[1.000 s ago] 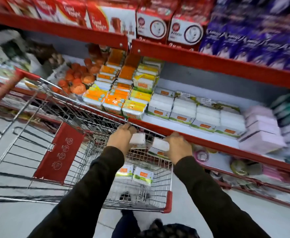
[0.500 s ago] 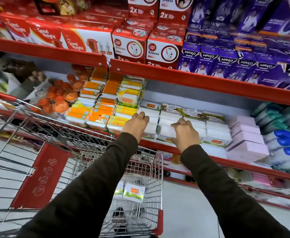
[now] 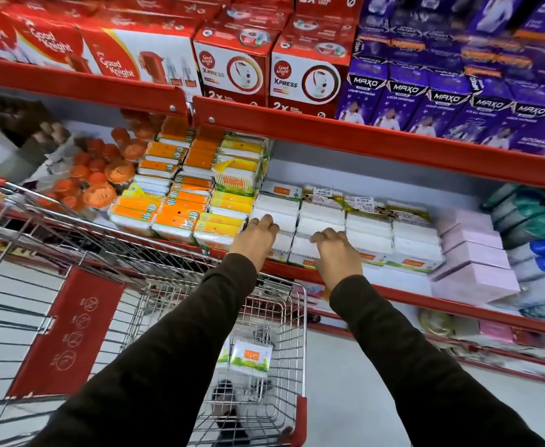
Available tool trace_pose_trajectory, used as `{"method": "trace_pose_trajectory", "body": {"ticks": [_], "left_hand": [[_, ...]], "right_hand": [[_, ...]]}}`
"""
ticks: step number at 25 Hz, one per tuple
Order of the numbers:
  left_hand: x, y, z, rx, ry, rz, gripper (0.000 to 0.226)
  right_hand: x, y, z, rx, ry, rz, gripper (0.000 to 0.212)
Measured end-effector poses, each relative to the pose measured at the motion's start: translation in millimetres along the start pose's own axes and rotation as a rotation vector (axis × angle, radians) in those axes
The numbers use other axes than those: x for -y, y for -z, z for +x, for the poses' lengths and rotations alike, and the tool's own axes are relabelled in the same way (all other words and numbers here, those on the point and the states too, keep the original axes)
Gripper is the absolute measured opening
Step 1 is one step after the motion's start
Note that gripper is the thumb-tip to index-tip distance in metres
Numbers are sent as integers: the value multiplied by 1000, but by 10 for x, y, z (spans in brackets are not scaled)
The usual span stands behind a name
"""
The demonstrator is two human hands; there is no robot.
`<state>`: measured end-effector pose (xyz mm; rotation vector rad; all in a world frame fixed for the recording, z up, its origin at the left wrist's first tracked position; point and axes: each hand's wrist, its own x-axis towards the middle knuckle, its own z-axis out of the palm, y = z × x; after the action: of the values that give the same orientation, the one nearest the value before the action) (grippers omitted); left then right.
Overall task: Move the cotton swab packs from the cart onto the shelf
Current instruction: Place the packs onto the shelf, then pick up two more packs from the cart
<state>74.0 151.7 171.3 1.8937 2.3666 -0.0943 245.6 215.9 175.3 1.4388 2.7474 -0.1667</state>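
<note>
White cotton swab packs [image 3: 415, 237] stand in stacked rows on the middle shelf [image 3: 426, 301], which has a red front edge. My left hand [image 3: 255, 237] lies on a cotton swab pack [image 3: 282, 245] at the left end of those rows, fingers curled over its top. On the neighbouring pack [image 3: 304, 250], at the shelf's front, my right hand [image 3: 336, 251] grips in the same way. Below my arms is the wire cart [image 3: 300, 321]. Two more swab packs [image 3: 251, 356] lie on its bottom.
Orange and yellow packs [image 3: 174, 204] fill the shelf left of the swabs, pink boxes [image 3: 477, 253] the right. The upper shelf edge [image 3: 361, 140] overhangs closely, loaded with red boxes [image 3: 232, 69] and purple boxes [image 3: 442, 104]. The cart's red flap [image 3: 67, 330] is at the left.
Both hands lifted a swab pack each from the cart rim up to the shelf and now rest with them on the white rows. The view tilted upward.
</note>
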Motion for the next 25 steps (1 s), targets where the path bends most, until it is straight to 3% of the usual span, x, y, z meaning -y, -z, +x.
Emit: {"method": "trace_pose_trajectory", "body": {"ticks": [4, 8, 11, 19, 22, 25], "left_hand": [[24, 12, -88, -18, -22, -65, 60], [25, -29, -412, -152, -61, -171, 49], [73, -231, -785, -162, -63, -197, 40], [532, -1143, -1383, 209, 98, -241, 41], [746, -1629, -1460, 376, 131, -208, 51], [896, -2119, -1369, 575, 131, -127, 72]], "right_hand": [[3, 54, -63, -14, 33, 35, 43], [110, 116, -332, -79, 90, 173, 41], [311, 21, -583, -9, 147, 235, 40], [785, -1056, -808, 425, 145, 215, 54], [865, -1673, -809, 630, 137, 124, 66], [939, -2196, -741, 728, 131, 69, 72]]}}
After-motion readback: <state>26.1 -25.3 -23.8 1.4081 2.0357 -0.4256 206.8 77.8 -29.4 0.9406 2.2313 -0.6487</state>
